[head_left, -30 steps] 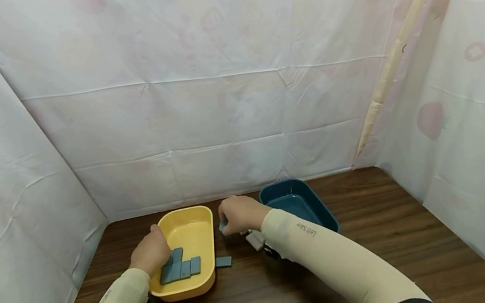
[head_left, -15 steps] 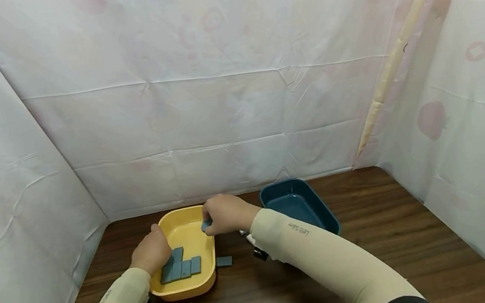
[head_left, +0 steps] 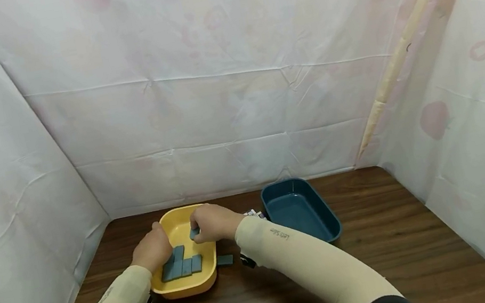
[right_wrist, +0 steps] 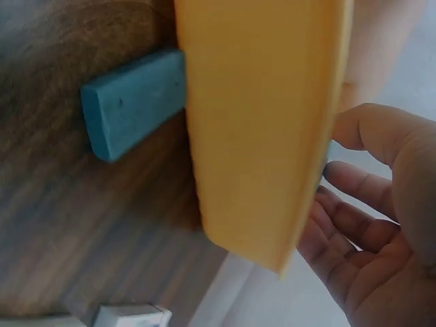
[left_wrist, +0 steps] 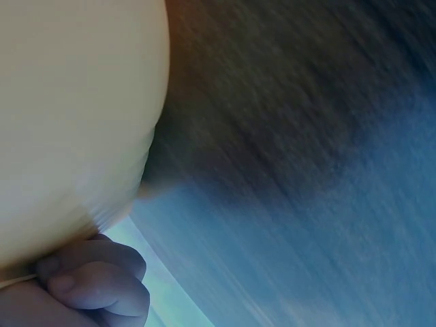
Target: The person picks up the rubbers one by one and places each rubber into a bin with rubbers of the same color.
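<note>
A yellow tray [head_left: 184,293] stands on the dark wooden table, with several blue-grey tiles [head_left: 186,267] lying flat in its near left part. My left hand [head_left: 151,250] grips the tray's left rim; in the left wrist view its fingers [left_wrist: 102,286] curl at the edge. Over the tray's right side, my right hand [head_left: 216,222] pinches another blue-grey tile [head_left: 194,233] between thumb and finger. The right wrist view shows that tile mostly hidden behind the tray wall [right_wrist: 259,122]. One more tile [right_wrist: 139,102] lies on the table against the tray's right side.
A dark blue tray [head_left: 298,206] with nothing visible inside stands to the right. Several whitish printed pieces [head_left: 253,214] lie between the trays, partly hidden by my right forearm. White cloth [head_left: 213,97] walls in the table at the back and sides.
My right hand has moved left with the pinched tile, from beside the blue tray to over the yellow tray. My left hand has stayed at the rim.
</note>
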Demonstrator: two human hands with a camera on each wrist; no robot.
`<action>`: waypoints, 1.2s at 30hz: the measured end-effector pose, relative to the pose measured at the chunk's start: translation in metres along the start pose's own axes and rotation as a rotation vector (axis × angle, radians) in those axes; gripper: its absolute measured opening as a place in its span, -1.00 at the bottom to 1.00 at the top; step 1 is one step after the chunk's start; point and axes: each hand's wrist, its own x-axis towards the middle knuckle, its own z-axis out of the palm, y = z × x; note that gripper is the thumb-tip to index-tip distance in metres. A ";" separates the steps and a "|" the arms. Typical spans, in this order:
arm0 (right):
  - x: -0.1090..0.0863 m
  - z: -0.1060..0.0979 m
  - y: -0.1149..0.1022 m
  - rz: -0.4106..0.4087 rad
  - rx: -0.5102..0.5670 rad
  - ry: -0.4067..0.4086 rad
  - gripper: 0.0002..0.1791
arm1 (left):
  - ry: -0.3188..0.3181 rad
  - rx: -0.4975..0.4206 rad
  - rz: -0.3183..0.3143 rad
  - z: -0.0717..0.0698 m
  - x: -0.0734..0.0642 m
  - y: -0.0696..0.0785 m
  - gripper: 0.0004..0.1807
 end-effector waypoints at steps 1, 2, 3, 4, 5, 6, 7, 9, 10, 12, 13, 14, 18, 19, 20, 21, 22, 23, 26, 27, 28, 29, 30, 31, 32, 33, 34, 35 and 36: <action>0.002 0.002 0.000 -0.005 0.003 0.002 -0.90 | 0.002 -0.003 0.003 -0.001 0.000 0.000 -0.22; 0.003 0.004 0.000 -0.008 0.011 0.002 -0.90 | 0.005 -0.005 0.006 -0.001 0.000 0.001 -0.22; 0.004 0.006 -0.001 -0.008 0.018 0.001 -0.89 | 0.005 -0.006 0.007 -0.002 0.000 0.001 -0.21; 0.005 0.008 -0.001 -0.007 0.017 -0.001 -0.88 | 0.006 -0.006 0.010 -0.003 0.000 0.001 -0.20; 0.006 0.010 -0.002 -0.005 0.011 -0.005 -0.85 | 0.006 -0.005 0.014 -0.003 0.000 0.001 -0.20; 0.007 0.012 -0.003 -0.004 -0.007 -0.013 -0.79 | 0.004 -0.006 0.018 -0.003 0.000 0.002 -0.20; 0.008 0.015 -0.004 0.003 -0.025 -0.021 -0.75 | 0.003 -0.006 0.020 -0.003 0.000 0.002 -0.20; 0.010 0.021 -0.007 0.008 -0.079 -0.035 -0.67 | 0.000 -0.003 0.020 -0.002 0.001 0.002 -0.21; 0.012 0.024 -0.009 0.009 -0.112 -0.042 -0.63 | 0.000 -0.003 0.020 -0.002 0.001 0.002 -0.22; 0.014 0.030 -0.012 -0.001 -0.169 -0.049 -0.59 | 0.003 -0.005 0.017 -0.002 0.002 0.001 -0.24; 0.015 0.032 -0.014 -0.008 -0.191 -0.046 -0.60 | 0.006 -0.006 0.016 -0.001 0.002 0.001 -0.26; 0.016 0.034 -0.016 -0.018 -0.209 -0.042 -0.61 | 0.007 -0.008 0.013 -0.001 0.003 0.000 -0.27; 0.017 0.039 -0.022 -0.044 -0.227 -0.035 -0.65 | 0.013 -0.016 0.011 -0.001 0.005 -0.001 -0.32; 0.017 0.039 -0.022 -0.047 -0.225 -0.035 -0.66 | 0.014 -0.018 0.011 0.000 0.005 -0.002 -0.33; 0.017 0.040 -0.023 -0.047 -0.220 -0.037 -0.66 | 0.014 -0.019 0.010 0.000 0.006 -0.002 -0.34; 0.017 0.041 -0.023 -0.049 -0.218 -0.038 -0.65 | 0.015 -0.020 0.013 0.001 0.006 -0.002 -0.34; 0.018 0.042 -0.022 -0.047 -0.218 -0.038 -0.65 | 0.014 -0.021 0.013 0.001 0.006 -0.002 -0.34; 0.018 0.043 -0.022 -0.047 -0.219 -0.037 -0.64 | 0.014 -0.021 0.016 0.001 0.006 -0.002 -0.33; 0.019 0.046 -0.021 -0.042 -0.227 -0.029 -0.63 | 0.014 -0.024 0.022 0.001 0.007 -0.003 -0.33; 0.020 0.046 -0.021 -0.040 -0.232 -0.026 -0.63 | 0.013 -0.025 0.023 0.001 0.006 -0.002 -0.32; 0.020 0.047 -0.021 -0.039 -0.238 -0.022 -0.63 | 0.012 -0.024 0.023 0.000 0.006 -0.002 -0.31; 0.020 0.047 -0.022 -0.042 -0.243 -0.019 -0.63 | 0.011 -0.023 0.022 -0.001 0.006 -0.002 -0.31; 0.020 0.046 -0.022 -0.042 -0.246 -0.018 -0.63 | 0.010 -0.022 0.021 -0.001 0.006 -0.002 -0.30; 0.019 0.046 -0.023 -0.043 -0.251 -0.016 -0.63 | 0.009 -0.019 0.020 -0.002 0.006 -0.002 -0.30; 0.019 0.046 -0.024 -0.045 -0.250 -0.015 -0.62 | 0.008 -0.018 0.018 -0.003 0.006 -0.001 -0.31; 0.019 0.045 -0.024 -0.048 -0.248 -0.016 -0.62 | 0.009 -0.018 0.018 -0.002 0.006 -0.001 -0.31; 0.019 0.045 -0.023 -0.049 -0.243 -0.018 -0.61 | 0.010 -0.017 0.020 -0.002 0.005 -0.001 -0.33; 0.018 0.045 -0.023 -0.050 -0.230 -0.024 -0.61 | 0.012 -0.018 0.022 -0.002 0.005 -0.001 -0.34; 0.018 0.044 -0.022 -0.050 -0.217 -0.024 -0.63 | 0.015 -0.020 0.025 -0.001 0.005 -0.002 -0.35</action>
